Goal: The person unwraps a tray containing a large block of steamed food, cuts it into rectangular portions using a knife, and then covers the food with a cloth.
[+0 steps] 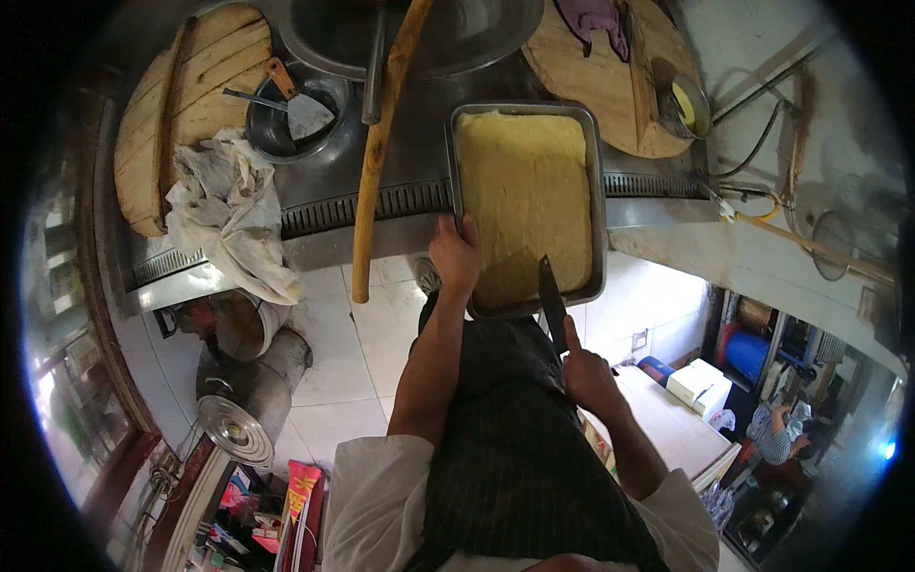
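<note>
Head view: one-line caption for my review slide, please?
Left hand gripping a metal tray, right hand holding a knife, its tip over the yellow slab inside.

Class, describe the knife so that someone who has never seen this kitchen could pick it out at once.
Find the rectangular metal tray filled with a pale yellow slab, jutting over the steel counter's front edge. At its lower right, the right hand holds the knife. Unlike the broad scraper in the round bowl, the knife's blade is long, dark and pointed.

Left hand (455, 255) curled, farther forward; right hand (590, 379) clenched.
</note>
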Motion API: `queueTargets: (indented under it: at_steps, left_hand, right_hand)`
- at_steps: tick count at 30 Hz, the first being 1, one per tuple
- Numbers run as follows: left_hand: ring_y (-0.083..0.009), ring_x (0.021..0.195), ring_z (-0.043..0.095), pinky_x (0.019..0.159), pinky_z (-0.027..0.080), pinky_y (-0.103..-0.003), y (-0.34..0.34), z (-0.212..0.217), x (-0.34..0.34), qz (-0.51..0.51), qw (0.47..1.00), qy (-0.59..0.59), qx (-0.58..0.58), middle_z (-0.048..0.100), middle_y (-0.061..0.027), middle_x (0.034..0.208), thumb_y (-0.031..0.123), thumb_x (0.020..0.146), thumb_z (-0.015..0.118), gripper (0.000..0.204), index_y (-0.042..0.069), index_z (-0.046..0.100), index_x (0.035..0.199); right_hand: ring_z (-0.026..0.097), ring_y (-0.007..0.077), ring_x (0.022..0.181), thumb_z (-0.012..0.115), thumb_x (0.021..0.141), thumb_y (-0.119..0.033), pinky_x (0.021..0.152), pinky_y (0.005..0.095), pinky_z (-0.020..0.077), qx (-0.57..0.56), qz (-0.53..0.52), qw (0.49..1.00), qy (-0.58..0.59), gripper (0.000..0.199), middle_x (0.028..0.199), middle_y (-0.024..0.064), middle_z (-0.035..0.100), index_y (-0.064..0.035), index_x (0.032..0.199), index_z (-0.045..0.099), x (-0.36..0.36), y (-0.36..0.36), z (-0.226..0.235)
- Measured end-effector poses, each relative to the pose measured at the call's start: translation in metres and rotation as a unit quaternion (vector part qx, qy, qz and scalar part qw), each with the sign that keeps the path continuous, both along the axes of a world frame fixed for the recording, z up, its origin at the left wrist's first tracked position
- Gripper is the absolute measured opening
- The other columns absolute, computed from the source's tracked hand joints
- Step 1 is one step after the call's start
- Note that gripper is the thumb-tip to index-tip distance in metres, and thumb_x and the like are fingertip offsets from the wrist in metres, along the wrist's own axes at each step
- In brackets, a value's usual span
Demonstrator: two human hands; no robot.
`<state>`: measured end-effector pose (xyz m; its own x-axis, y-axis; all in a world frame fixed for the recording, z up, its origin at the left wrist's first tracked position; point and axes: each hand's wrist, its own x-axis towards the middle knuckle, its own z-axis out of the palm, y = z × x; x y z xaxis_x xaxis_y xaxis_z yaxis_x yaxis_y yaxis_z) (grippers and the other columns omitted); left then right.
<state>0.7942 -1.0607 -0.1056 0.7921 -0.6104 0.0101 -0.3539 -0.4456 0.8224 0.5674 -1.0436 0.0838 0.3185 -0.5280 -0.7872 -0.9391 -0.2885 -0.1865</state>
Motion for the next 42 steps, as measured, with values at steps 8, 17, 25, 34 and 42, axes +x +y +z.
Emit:
queueTargets:
  at_steps: [8,17,25,34,42]
  left_hand:
    - [-0.0420,0.062,0.057,0.051,0.045,-0.050,0.003,-0.009,-0.001,0.001,1.000,-0.028,-0.013,0.058,-0.0200,0.071,0.022,0.089,0.059,0.022,0.003,0.049,0.092]
    - [-0.0447,0.070,0.057,0.058,0.044,-0.052,-0.001,-0.004,-0.004,0.048,0.999,0.012,0.013,0.059,-0.0223,0.075,0.023,0.090,0.056,0.022,0.002,0.049,0.091]
    - [-0.0456,0.072,0.057,0.064,0.045,-0.050,-0.002,-0.005,-0.051,0.149,0.985,0.083,-0.022,0.059,-0.0257,0.082,0.023,0.092,0.054,0.026,-0.002,0.048,0.098]
    - [-0.0194,0.071,0.057,0.064,0.051,-0.037,0.003,0.003,-0.125,0.116,0.856,0.468,-0.188,0.055,-0.0076,0.088,0.020,0.096,0.054,0.025,0.001,0.044,0.108]
    - [-0.0104,0.052,0.042,0.046,0.038,-0.030,0.027,0.041,-0.098,0.003,0.860,0.506,-0.068,0.048,-0.0030,0.072,0.012,0.094,0.055,0.014,0.006,0.044,0.099]
  right_hand:
    - [0.065,0.0311,0.068,0.068,0.066,-0.004,0.070,0.0370,0.0536,0.212,0.219,0.947,0.097,0.105,0.075,0.0129,0.067,0.0091,0.143,-0.003,0.025,-0.089,0.035]
    - [0.056,0.0155,0.050,0.044,0.091,-0.017,0.048,0.0323,0.0485,0.323,0.185,0.916,0.149,0.060,0.065,0.0081,0.058,-0.0128,0.148,0.026,0.036,-0.184,0.109]
    - [0.056,0.0194,0.042,0.058,0.088,-0.016,0.037,0.0345,0.0454,-0.093,-0.213,0.966,-0.117,0.028,0.062,0.0120,0.056,-0.0055,0.110,0.045,-0.068,-0.130,0.006]
    - [0.057,0.0435,0.092,0.072,0.075,-0.014,0.076,0.0472,0.0483,-0.255,-0.305,0.871,-0.289,0.043,0.098,0.0267,0.056,0.0074,0.105,0.049,-0.035,-0.110,-0.100]
    - [0.051,0.0473,0.102,0.066,0.074,-0.009,0.090,0.0518,0.0429,-0.259,-0.265,0.908,-0.195,0.048,0.111,0.0309,0.049,0.0093,0.113,0.045,-0.037,-0.140,-0.115]
